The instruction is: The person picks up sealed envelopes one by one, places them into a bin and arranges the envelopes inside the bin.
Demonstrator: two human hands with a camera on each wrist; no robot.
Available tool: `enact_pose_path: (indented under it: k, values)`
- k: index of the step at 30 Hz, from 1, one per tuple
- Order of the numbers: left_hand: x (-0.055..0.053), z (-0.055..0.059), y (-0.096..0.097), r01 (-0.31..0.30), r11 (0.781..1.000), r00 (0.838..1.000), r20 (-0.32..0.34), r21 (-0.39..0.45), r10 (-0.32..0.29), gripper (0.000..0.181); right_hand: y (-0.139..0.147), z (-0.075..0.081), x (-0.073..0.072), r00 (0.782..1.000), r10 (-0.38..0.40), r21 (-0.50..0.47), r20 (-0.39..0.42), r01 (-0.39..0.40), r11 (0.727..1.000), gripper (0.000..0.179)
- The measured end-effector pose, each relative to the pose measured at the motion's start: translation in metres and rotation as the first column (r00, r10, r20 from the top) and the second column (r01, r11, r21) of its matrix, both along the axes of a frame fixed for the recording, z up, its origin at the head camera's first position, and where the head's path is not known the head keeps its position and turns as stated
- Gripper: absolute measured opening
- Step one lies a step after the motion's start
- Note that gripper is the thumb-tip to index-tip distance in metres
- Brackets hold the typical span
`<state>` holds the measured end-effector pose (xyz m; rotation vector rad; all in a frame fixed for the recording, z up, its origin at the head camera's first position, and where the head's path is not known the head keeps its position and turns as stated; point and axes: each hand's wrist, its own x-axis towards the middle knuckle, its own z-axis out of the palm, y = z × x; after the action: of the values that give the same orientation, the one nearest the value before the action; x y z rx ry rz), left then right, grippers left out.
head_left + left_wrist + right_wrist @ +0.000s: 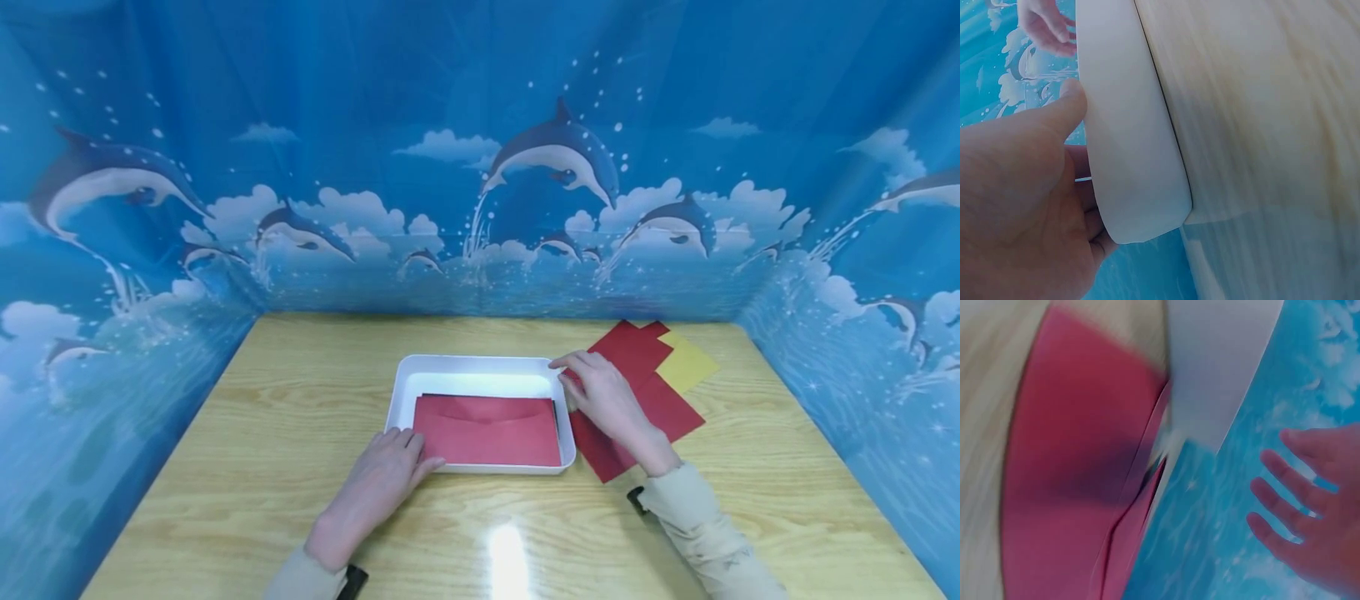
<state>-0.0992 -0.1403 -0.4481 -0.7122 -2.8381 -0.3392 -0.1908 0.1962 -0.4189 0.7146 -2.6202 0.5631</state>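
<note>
A white rectangular tray (483, 379) rests on the table, holding a red paper envelope (491, 442) with a curved edge across its upper part. Dark edges of something show beneath that envelope. My left hand (382, 467) grips the tray's near left corner, thumb along the front rim and fingers round the side, as the left wrist view also shows. Over the tray's far right corner hovers my right hand (603, 400), its fingers spread and holding nothing in the right wrist view. Under and beside it lie several overlapping red papers (671, 408).
A yellow paper (686, 362) lies partly under the red ones at the back right. Wood-grain tabletop (315, 375) surrounds the tray. A blue dolphin-print curtain (480, 275) closes off the back and both sides.
</note>
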Motion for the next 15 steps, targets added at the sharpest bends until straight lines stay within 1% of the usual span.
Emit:
enact_pose_path:
  k: [4, 7, 10, 13, 15]
  values:
    - [0.0, 0.001, 0.0, -0.003, 1.0, 1.0, 0.003, -0.005, 0.003, 0.032, 0.021, -0.003, -0.009, 0.997, -0.066, 0.061, 0.039, 0.064, 0.996, 0.028]
    - [0.001, 0.002, 0.0, -0.002, 1.0, 1.0, 0.004, -0.006, 0.002, 0.032, 0.036, -0.007, -0.012, 0.986, -0.118, 0.125, 0.115, 0.104, 0.987, 0.032]
    - [0.001, 0.002, 0.0, -0.001, 1.0, 1.0, 0.008, -0.004, 0.001, 0.032, 0.048, -0.011, -0.011, 0.962, -0.161, 0.202, 0.22, 0.117, 0.972, 0.038]
    - [0.001, 0.002, 0.0, -0.003, 1.0, 1.0, 0.009, -0.002, 0.003, 0.032, 0.057, -0.015, -0.009, 0.929, -0.192, 0.269, 0.316, 0.107, 0.957, 0.046]
    - [0.001, 0.001, 0.0, -0.006, 1.0, 1.0, 0.008, 0.001, 0.006, 0.032, 0.06, -0.017, -0.009, 0.906, -0.214, 0.298, 0.366, 0.104, 0.949, 0.05]
